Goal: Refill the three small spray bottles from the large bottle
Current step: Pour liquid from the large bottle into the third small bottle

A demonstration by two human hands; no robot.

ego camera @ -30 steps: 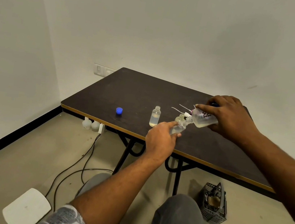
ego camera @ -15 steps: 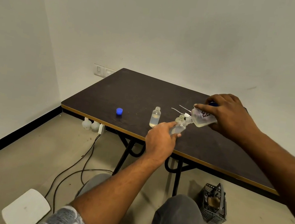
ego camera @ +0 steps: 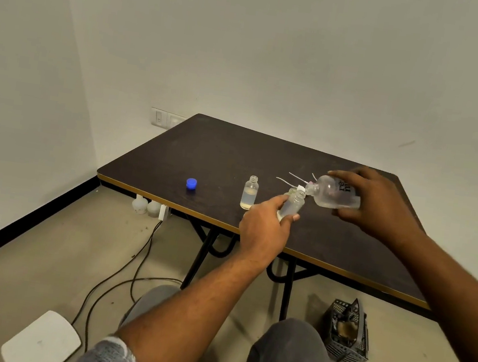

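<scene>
My right hand (ego camera: 377,205) grips the large clear bottle (ego camera: 332,195), tipped on its side with its mouth pointing left. That mouth touches the open neck of a small clear bottle (ego camera: 292,205), which my left hand (ego camera: 264,230) holds tilted above the dark table (ego camera: 204,154). A second small bottle (ego camera: 249,192) stands upright and uncapped to the left, partly filled. Just behind the held one peeks the top of a third small bottle (ego camera: 291,191). White spray tops with thin tubes (ego camera: 293,180) lie behind them. The blue cap (ego camera: 191,183) rests on the table further left.
Cables (ego camera: 127,269) trail across the floor under the table's left side. A dark plastic basket (ego camera: 348,334) stands on the floor at the right. A white flat object (ego camera: 41,340) lies at the lower left. My knees are below the table's front edge.
The large bottle and the small held bottle stay mouth to mouth. Both hands have barely shifted.
</scene>
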